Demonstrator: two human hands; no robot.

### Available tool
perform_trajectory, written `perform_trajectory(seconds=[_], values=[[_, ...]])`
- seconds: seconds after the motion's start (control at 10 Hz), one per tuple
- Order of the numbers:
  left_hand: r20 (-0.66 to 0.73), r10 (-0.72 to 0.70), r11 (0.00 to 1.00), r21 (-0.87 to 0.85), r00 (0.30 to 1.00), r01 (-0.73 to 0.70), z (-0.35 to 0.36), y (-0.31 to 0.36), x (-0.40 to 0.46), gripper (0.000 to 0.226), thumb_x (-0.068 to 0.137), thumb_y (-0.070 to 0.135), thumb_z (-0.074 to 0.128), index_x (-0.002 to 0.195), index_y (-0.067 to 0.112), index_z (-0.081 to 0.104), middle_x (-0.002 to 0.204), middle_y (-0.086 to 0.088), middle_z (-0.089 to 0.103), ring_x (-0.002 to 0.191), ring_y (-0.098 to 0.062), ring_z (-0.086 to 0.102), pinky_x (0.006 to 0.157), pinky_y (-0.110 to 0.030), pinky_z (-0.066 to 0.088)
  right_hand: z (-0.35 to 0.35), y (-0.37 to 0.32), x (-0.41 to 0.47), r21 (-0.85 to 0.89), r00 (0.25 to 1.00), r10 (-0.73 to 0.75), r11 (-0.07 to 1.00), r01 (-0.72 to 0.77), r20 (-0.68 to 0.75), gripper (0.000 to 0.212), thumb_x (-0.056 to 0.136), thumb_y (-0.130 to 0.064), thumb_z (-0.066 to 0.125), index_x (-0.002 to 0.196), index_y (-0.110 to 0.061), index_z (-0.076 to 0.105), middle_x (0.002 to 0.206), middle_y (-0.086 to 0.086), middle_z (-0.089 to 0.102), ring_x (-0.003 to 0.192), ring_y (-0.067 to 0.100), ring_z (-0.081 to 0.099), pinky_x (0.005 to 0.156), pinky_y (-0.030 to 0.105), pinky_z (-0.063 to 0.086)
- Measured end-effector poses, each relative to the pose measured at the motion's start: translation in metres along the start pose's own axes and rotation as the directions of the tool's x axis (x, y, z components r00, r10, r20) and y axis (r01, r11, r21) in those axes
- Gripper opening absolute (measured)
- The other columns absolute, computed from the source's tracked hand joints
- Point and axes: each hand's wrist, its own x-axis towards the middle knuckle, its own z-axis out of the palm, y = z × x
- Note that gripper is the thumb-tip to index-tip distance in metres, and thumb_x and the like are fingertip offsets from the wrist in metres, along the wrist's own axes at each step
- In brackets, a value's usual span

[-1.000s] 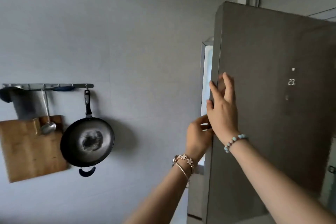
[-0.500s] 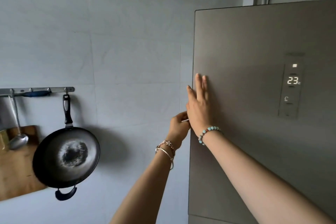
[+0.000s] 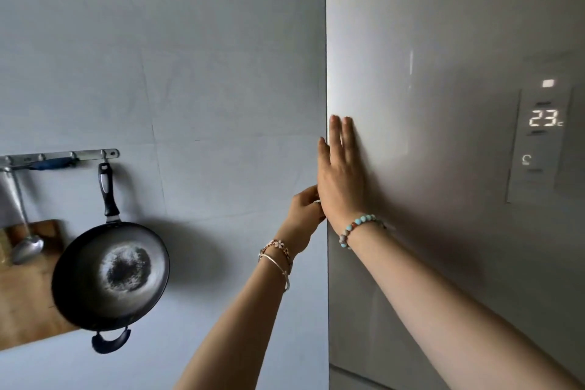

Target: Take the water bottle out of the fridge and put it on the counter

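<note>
Head view shows the fridge door (image 3: 443, 168) filling the right side of the frame, a smooth, glossy grey-beige panel that looks flush and closed, with a lit display (image 3: 539, 139) reading 23 near its right edge. No water bottle is in sight; going by the task it is either still behind this door or somewhere outside the frame, and I cannot tell which, nor can the counter be seen. The right hand (image 3: 340, 177) lies flat against the door just inside its left edge, fingers (image 3: 346, 133) straight, close together and pointing up, holding nothing. The left hand (image 3: 305, 214) sits just below and to the left, at the door's very edge, its fingers curled in toward that edge; whether they grip the edge or merely touch it is hidden by the right hand. Each wrist wears a bracelet

If the door is being seated, an even push with the flat palm near the edge is the sound way, with the left fingers drawn clear of the seam first so they are not pinched

Further left, well apart from the fridge, a black frying pan (image 3: 110, 275) hangs from a wall rail (image 3: 60, 157), beside a ladle (image 3: 27, 248) and a wooden cutting board (image 3: 28, 307)
</note>
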Motion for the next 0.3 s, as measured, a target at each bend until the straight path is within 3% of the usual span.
perform_trajectory(seconds=[0.1, 0.2, 0.3], values=[[0.030, 0.010, 0.999, 0.031, 0.999, -0.011, -0.005, 0.004, -0.007, 0.030, 0.084, -0.021, 0.044, 0.094, -0.001, 0.064, 0.085, -0.011, 0.060, 0.078, -0.021, 0.051, 0.069, -0.030, 0.046, -0.002, -0.001, 0.003, 0.141, 1.000, 0.011, 0.990, -0.008, -0.020, 0.046, 0.099, 0.003, 0.036, 0.143, 0.001, 0.044, 0.165, 0.021, 0.012, 0.151, 0.041, 0.002, 0.124, 0.045, 0.004], [0.019, -0.012, 0.997, -0.081, 1.000, 0.014, -0.049, 0.000, -0.037, 0.020, 0.095, 0.009, 0.061, 0.110, 0.016, 0.071, 0.111, -0.003, 0.074, 0.105, -0.017, 0.068, 0.094, -0.033, 0.052, -0.007, -0.011, -0.004, 0.499, 0.993, 0.050, 0.867, 0.008, -0.102, 0.038, 0.089, -0.004, 0.061, 0.127, -0.006, 0.064, 0.151, 0.015, 0.047, 0.141, 0.031, 0.041, 0.110, 0.041, 0.039], [-0.136, 0.011, 0.966, -0.256, 0.991, -0.046, -0.089, 0.012, -0.067, 0.034, 0.091, 0.031, 0.066, 0.123, 0.020, 0.068, 0.125, -0.004, 0.072, 0.116, -0.021, 0.067, 0.095, -0.035, 0.055, -0.011, -0.020, -0.012, 0.832, 0.993, 0.120, 0.552, -0.057, -0.011, 0.029, 0.085, -0.014, 0.070, 0.114, -0.018, 0.072, 0.128, 0.002, 0.068, 0.121, 0.017, 0.061, 0.093, 0.035, 0.052]])
